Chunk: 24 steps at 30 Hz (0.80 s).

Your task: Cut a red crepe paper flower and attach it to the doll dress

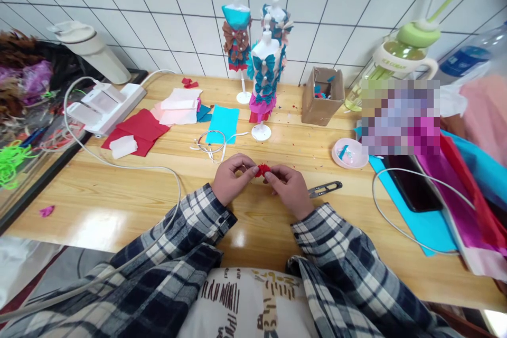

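Note:
Between both hands, above the wooden table, is a small piece of red crepe paper point(262, 170) with a ruffled, fringed edge. My left hand point(234, 177) pinches its left side between thumb and fingers. On its right side, my right hand point(290, 188) closes thumb and fingertips on the same piece. Black thread snips point(325, 189) lie beside my right hand, partly hidden by it. Just beyond the hands stand miniature dress forms point(262, 71) dressed in teal, brown and magenta paper. A blue paper sheet point(222, 123) lies behind my left hand, near a wire ring with white cord point(214, 143).
Red paper point(138, 129) and a white power strip point(114, 111) are at left, its cable crossing my left forearm. A cardboard box point(323, 97), pink dish point(350, 153), phone point(414, 185), green-lidded bottle point(396, 63) and coloured sheets occupy the right. A tiled wall rises behind.

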Each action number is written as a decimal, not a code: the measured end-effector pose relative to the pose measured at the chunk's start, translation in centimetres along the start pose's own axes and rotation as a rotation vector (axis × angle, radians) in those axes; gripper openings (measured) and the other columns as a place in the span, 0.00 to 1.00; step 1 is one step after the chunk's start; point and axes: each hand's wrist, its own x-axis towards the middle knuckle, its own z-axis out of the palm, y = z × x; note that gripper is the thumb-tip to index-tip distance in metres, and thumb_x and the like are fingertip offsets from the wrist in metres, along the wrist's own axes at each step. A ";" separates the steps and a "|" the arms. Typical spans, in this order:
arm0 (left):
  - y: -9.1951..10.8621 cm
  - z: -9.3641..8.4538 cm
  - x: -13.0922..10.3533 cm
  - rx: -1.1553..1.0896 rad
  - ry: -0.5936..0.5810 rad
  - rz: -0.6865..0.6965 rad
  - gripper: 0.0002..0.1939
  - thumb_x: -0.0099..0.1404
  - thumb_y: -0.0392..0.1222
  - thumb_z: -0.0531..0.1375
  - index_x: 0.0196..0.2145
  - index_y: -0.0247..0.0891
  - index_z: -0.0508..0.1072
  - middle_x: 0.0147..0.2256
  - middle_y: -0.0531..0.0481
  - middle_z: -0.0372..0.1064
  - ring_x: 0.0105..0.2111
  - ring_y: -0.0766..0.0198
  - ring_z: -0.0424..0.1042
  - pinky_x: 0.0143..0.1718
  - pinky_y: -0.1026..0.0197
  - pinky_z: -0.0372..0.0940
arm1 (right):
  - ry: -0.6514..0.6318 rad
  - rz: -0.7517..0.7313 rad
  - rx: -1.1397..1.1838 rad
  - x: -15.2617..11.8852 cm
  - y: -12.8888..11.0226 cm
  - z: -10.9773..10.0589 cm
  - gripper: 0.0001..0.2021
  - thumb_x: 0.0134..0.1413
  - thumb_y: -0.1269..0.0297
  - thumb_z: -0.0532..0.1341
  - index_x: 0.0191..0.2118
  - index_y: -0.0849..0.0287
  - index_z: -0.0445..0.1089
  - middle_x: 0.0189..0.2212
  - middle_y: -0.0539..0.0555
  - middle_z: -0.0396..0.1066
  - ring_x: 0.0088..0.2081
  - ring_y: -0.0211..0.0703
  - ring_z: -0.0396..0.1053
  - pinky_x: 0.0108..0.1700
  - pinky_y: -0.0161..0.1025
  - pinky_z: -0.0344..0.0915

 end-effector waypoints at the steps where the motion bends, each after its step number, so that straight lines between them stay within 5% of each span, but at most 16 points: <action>1: 0.0 0.0 0.0 0.001 -0.014 -0.006 0.10 0.59 0.46 0.62 0.31 0.35 0.74 0.30 0.47 0.71 0.31 0.62 0.69 0.34 0.60 0.65 | 0.014 -0.019 -0.045 0.1 0.0 -0.2 0.13 0.52 0.55 0.60 0.36 0.61 0.73 0.27 0.54 0.74 0.28 0.41 0.71 0.27 0.35 0.66; 5: 0.4 -0.2 0.1 0.058 -0.108 -0.008 0.15 0.61 0.47 0.60 0.42 0.36 0.74 0.38 0.44 0.73 0.39 0.59 0.71 0.40 0.58 0.65 | -0.029 -0.226 -0.440 0.4 -0.2 -1.3 0.09 0.56 0.61 0.58 0.38 0.58 0.74 0.29 0.52 0.75 0.30 0.41 0.69 0.31 0.38 0.63; 9: 0.8 -0.1 0.4 0.235 -0.198 -0.002 0.09 0.57 0.45 0.62 0.31 0.36 0.76 0.31 0.46 0.74 0.35 0.59 0.71 0.40 0.57 0.65 | -0.132 -0.389 -0.680 0.4 -0.5 -1.7 0.08 0.56 0.63 0.58 0.36 0.56 0.74 0.31 0.53 0.75 0.34 0.44 0.68 0.37 0.41 0.62; 13: 0.4 0.4 0.4 -0.040 -0.101 -0.197 0.11 0.56 0.46 0.64 0.30 0.34 0.75 0.28 0.47 0.74 0.29 0.62 0.73 0.34 0.59 0.68 | 0.030 -0.224 -0.461 0.1 -0.5 -1.1 0.09 0.53 0.61 0.60 0.39 0.58 0.72 0.29 0.52 0.74 0.30 0.41 0.69 0.33 0.38 0.64; 16: 0.1 0.9 0.3 -0.225 0.011 -0.272 0.13 0.52 0.46 0.67 0.30 0.33 0.73 0.28 0.47 0.75 0.28 0.62 0.74 0.34 0.59 0.69 | 0.018 -0.036 -0.211 0.1 -0.2 -0.4 0.11 0.51 0.57 0.61 0.36 0.60 0.72 0.27 0.52 0.74 0.28 0.40 0.69 0.30 0.36 0.65; 24: 0.4 0.9 -0.1 -0.131 -0.034 -0.179 0.12 0.56 0.46 0.63 0.35 0.34 0.74 0.33 0.45 0.75 0.34 0.60 0.75 0.37 0.59 0.69 | -0.031 0.046 -0.084 0.5 0.3 -0.3 0.09 0.48 0.61 0.61 0.34 0.61 0.73 0.27 0.53 0.74 0.28 0.39 0.69 0.31 0.37 0.65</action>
